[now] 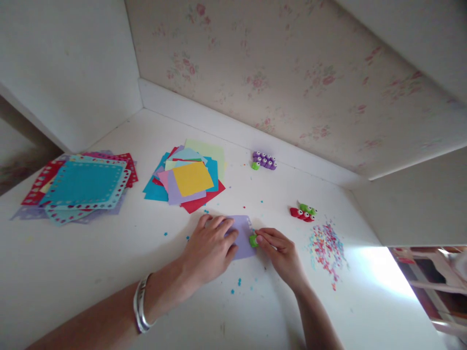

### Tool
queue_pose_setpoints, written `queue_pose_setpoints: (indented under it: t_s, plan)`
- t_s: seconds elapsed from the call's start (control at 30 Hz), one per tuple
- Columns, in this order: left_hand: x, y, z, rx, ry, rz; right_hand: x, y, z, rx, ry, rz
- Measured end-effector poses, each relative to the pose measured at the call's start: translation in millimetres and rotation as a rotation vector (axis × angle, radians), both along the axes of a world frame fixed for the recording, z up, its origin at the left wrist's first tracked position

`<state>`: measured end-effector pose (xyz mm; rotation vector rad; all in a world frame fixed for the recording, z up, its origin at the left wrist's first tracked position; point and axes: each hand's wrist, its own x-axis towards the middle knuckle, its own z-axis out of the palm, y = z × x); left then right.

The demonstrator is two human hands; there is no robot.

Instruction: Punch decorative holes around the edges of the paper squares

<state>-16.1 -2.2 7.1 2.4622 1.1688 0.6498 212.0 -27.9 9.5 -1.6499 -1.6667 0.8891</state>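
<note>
A sheet of light purple paper (242, 245) lies on the white table, with a short row of small punched holes near its upper right edge. My left hand (211, 245) rests on the sheet's left part, fingers spread and pressing it down. A silver bracelet (140, 306) circles that wrist. At the right edge of the paper, my right hand (279, 250) grips a small green craft hole punch (253, 240) between thumb and fingers. Tiny blue cut-outs (239, 282) are scattered around the sheet.
Punched coloured sheets (89, 182) are piled at the left. A stack of plain coloured paper (193, 180) lies behind my left hand. Purple punches (264, 160) stand near the wall; red punches (301, 215) and green ones lie at the right, beside a heap of confetti (328, 248).
</note>
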Motion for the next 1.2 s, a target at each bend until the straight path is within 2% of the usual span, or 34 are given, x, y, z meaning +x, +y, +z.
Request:
queue_pose_setpoints:
  t_s: [0.53, 0.73, 0.9, 1.07, 1.2]
  plan:
    - [0.7, -2.6, 0.5, -0.019, -0.015, 0.023, 1.8, 1.7, -3.3, 0.004, -0.036, 0.02]
    - [1.0, -2.9, 0.4, -0.016, -0.015, 0.026, 4.4, 5.1, 2.3, -0.012, -0.048, 0.052]
    - [1.3, -3.7, -1.4, 0.008, -0.022, 0.036, -4.3, 13.5, 8.9, 0.111, -0.14, -0.081]
    - [1.3, -3.4, -1.7, -0.003, -0.021, 0.035, -17.1, 16.1, -0.5, 0.17, -0.241, -0.015]
    - [1.2, -3.2, -0.7, -0.013, -0.023, 0.037, -16.5, 12.5, -5.9, 0.14, -0.177, -0.045]
